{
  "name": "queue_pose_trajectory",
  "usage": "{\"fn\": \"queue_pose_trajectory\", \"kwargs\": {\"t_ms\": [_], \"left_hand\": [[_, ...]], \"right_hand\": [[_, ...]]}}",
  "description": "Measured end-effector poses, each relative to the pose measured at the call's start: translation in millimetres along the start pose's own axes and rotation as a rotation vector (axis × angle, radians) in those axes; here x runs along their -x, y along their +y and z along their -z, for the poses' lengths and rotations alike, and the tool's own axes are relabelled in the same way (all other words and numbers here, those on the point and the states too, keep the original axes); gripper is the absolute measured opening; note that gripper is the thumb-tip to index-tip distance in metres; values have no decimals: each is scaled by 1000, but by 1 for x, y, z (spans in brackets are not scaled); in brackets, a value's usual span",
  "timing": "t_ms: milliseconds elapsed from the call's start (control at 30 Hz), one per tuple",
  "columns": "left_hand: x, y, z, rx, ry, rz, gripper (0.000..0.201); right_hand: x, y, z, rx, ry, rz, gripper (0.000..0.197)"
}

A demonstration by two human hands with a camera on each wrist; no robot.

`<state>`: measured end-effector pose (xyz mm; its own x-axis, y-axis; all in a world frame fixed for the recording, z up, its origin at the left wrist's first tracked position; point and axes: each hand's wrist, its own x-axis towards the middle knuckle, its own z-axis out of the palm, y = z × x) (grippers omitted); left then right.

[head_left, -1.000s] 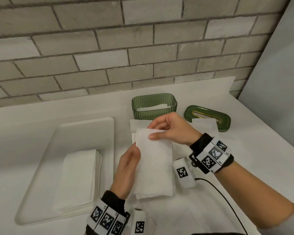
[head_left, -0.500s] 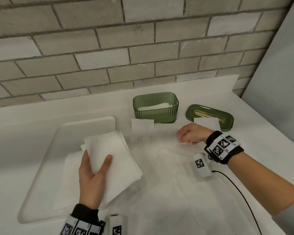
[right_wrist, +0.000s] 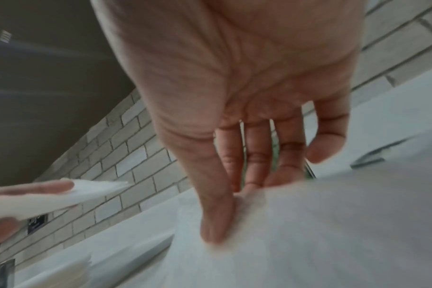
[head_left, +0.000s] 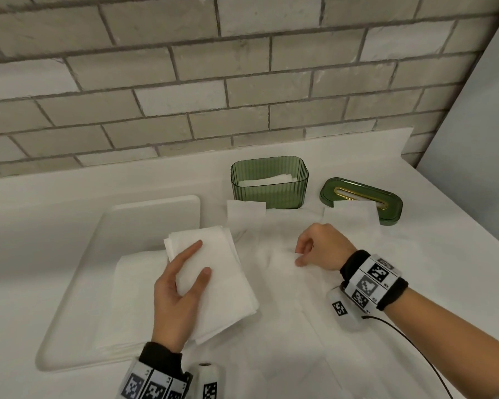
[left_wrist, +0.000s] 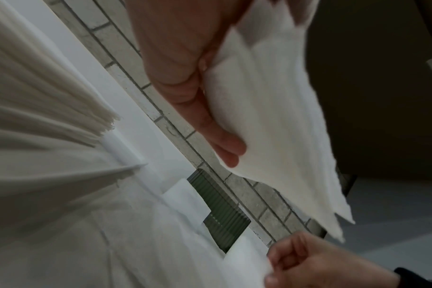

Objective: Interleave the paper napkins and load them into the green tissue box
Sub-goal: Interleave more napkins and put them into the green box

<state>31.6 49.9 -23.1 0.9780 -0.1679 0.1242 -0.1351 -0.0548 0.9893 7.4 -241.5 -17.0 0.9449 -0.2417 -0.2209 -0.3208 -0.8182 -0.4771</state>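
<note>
- Napkin (head_left: 213, 280) sits pinched in the left hand (head_left: 179, 298), thumb on top and fingers beneath, held above the tray's (head_left: 144, 214) right edge and just over the stack (head_left: 133, 300) lying on it.
- Right hand (head_left: 320, 249) rests on the napkins spread on the counter (head_left: 444, 269); the wrist view shows fingers straight and slightly fanned, tips pressing the paper flat, gripping nothing.
- Step in hand, as I judge it: interleaving, with a fresh napkin picked up and the chain on the counter pinned ready to take it.
- Next move likely calls for carrying the held napkin across and laying it half over the last sheet under the right hand, edges square, so each fold catches the next.
- Held piece looks like more than one ply or sheet at its corners; whether it is a single napkin I cannot tell. It may need separating first.
- Box (head_left: 270, 182) stands open at the back near the brick wall (head_left: 242, 67), some white napkins already inside, so loading is partly done.
- Lid (head_left: 360, 198) lies off, right of the box, a loose sheet (head_left: 349, 216) overlapping its near edge; another sheet (head_left: 245, 214) lies against the box front.
- Obstacles: those loose sheets crowd the path to the box and lid, and thin paper shifts easily if the pinning fingers lift.
</note>
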Motion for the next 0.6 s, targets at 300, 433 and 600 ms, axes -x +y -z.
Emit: {"fn": "queue_pose_trajectory", "kwargs": {"t_ms": [300, 433, 600], "left_hand": [[-6, -2, -10, 63, -49, 77, 41], [-9, 6, -20, 91, -87, 64, 36], [-7, 27, -40, 204, -99, 31, 44]], "right_hand": [[19, -20, 68, -424, 488, 251, 11], [43, -39, 84, -913, 366, 336, 14], [53, -56, 67, -1262, 112, 290, 11]]}}
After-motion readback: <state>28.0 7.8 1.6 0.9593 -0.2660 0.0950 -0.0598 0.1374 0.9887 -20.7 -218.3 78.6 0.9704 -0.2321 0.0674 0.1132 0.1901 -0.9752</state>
